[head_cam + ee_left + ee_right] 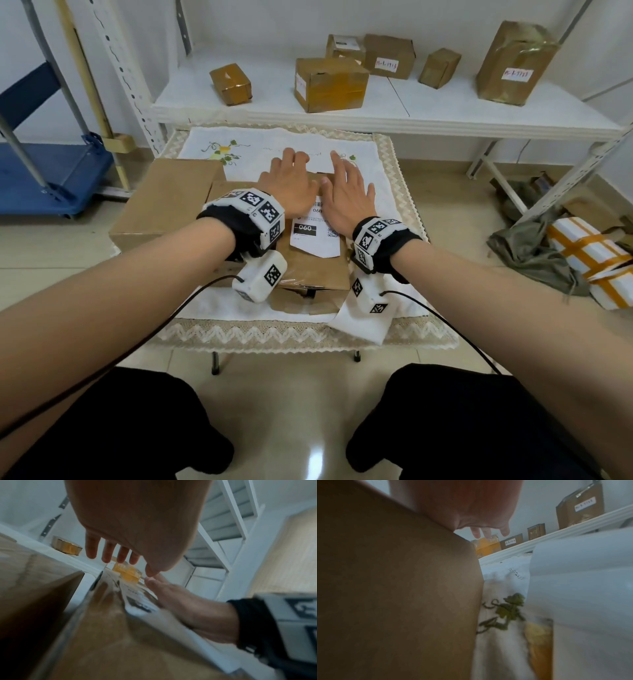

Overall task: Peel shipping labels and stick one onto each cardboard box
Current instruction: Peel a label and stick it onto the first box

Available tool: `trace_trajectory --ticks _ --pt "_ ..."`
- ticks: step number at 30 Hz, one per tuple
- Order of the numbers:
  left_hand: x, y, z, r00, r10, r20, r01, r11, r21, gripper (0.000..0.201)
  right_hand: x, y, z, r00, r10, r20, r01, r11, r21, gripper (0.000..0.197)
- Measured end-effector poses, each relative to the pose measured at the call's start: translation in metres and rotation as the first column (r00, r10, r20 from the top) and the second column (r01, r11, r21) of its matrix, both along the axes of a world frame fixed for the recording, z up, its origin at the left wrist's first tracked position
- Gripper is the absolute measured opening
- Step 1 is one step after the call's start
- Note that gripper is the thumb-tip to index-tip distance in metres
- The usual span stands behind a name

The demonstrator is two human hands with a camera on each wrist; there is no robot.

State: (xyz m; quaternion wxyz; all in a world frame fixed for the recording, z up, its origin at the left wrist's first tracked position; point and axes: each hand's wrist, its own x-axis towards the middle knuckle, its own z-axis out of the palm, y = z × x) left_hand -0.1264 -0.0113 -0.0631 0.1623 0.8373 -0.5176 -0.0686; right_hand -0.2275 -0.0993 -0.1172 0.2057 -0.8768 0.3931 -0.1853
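A brown cardboard box (308, 274) lies on the small cloth-covered table (308, 332) in front of me. A white shipping label (313, 236) with "060" printed on it lies on the box's top. My left hand (291, 185) and right hand (346, 195) lie side by side, palms down with straight fingers, over the far part of the box and the label's upper end. In the left wrist view the left hand's fingers (108, 553) hang straight above the box (111, 635) and the right hand (188, 608) lies flat on the label (137, 599).
A larger plain box (164, 202) stands touching the left side. White backing paper (366, 322) lies at the table's front right. Several boxes, some with labels, stand on the white shelf (376, 116) behind. A blue cart (51, 178) is left; wrapped parcels (596, 260) lie on the floor right.
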Motion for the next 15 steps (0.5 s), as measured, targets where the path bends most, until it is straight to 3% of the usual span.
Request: trace_trajectory --ticks 5,10,15 --pt "-0.001 -0.013 -0.008 0.991 -0.084 0.101 0.077 0.995 0.071 0.061 0.000 -0.001 -0.004 0.998 -0.027 0.049 0.026 0.999 0.021 0.058" --pt "0.000 -0.013 -0.017 0.975 -0.144 0.167 0.091 0.953 0.289 0.064 0.001 -0.002 -0.007 0.997 -0.054 0.062 0.052 0.998 0.037 0.058" --pt "0.007 -0.004 -0.021 0.963 -0.185 0.195 0.113 0.937 0.330 0.070 0.001 -0.001 -0.005 0.999 -0.026 0.042 0.026 1.000 0.006 0.058"
